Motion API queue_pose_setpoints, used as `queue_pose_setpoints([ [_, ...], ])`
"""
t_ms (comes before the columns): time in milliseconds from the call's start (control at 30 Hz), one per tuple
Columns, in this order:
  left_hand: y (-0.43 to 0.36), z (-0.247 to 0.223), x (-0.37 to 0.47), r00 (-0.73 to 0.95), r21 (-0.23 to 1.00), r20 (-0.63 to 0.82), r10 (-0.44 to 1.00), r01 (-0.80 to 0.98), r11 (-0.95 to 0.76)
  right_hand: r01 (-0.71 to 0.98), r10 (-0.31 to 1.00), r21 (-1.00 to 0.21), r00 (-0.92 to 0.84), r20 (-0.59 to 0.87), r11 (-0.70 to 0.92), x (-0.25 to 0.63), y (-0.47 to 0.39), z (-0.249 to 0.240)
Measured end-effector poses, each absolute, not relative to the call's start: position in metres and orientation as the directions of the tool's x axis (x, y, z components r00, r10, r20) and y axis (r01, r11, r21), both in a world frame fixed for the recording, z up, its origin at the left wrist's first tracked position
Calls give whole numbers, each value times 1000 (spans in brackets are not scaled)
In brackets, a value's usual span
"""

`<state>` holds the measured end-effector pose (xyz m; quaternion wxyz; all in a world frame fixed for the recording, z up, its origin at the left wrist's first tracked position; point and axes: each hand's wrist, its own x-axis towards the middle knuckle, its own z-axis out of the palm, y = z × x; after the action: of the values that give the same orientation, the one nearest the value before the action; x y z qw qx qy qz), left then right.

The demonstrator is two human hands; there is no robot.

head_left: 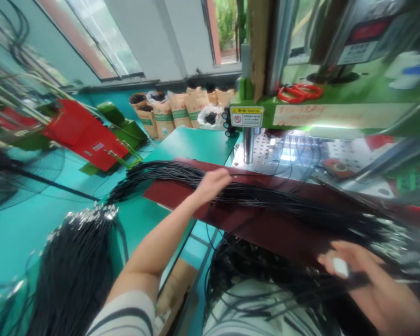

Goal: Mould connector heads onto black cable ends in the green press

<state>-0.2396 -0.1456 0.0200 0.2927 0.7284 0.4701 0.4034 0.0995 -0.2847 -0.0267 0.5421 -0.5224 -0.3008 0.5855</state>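
A long bundle of black cables (259, 195) lies across a dark red board (266, 235). My left hand (214, 184) is over the middle of the bundle, its fingers pinched on a thin black cable that runs off to the right. My right hand (367, 275) is lower right, close to the near edge of the board, with fingers curled and blurred. A small white piece (340, 267) shows at its fingertips; whether it is held or worn on a finger I cannot tell. Silvery cable ends (392, 238) lie beyond this hand. More black cables (245, 275) hang across my lap.
A green press (353, 84) stands at the right, with red-handled scissors (299, 92) on its ledge and a perforated metal plate (262, 147) below. Another cable bundle (77, 266) hangs at left. Paper sacks (178, 109), a red machine (87, 135) and a fan (21, 172) stand farther off.
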Motion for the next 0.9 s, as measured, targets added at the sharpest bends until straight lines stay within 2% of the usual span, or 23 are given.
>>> queue_pose_setpoints([
  [67,-148,23,-253,-119,928,367,923,119,-353,-372,954,-898,86,-287,-237,92,-278,-18],
  [133,-158,26,-263,-146,938,343,928,-9,-348,-436,960,-865,9,-279,-248,87,-275,-11],
  [200,-172,32,-267,-5,964,265,964,14,-265,-501,961,-822,-85,-264,-270,82,-272,-6],
  [267,-188,46,-261,140,956,153,978,230,-182,-571,961,-773,-161,-227,-278,75,-270,-3],
  [367,-207,79,-230,445,839,50,894,467,-280,-664,970,-709,-201,-138,-238,64,-265,3],
  [467,-217,104,-181,706,766,-78,704,495,-410,-726,976,-660,-209,-58,-194,60,-263,10],
  [600,-224,94,-121,807,728,-146,572,479,-490,-804,996,-589,-89,-18,-83,73,-269,19],
  [700,-231,62,-94,846,761,-102,523,405,-506,-823,998,-566,68,-12,49,90,-275,22],
  [800,-241,32,-77,859,882,-144,490,336,-329,-793,995,-602,80,53,96,103,-282,23],
  [900,-250,17,-58,920,969,-246,305,240,60,-654,988,-745,29,154,136,110,-289,25],
])
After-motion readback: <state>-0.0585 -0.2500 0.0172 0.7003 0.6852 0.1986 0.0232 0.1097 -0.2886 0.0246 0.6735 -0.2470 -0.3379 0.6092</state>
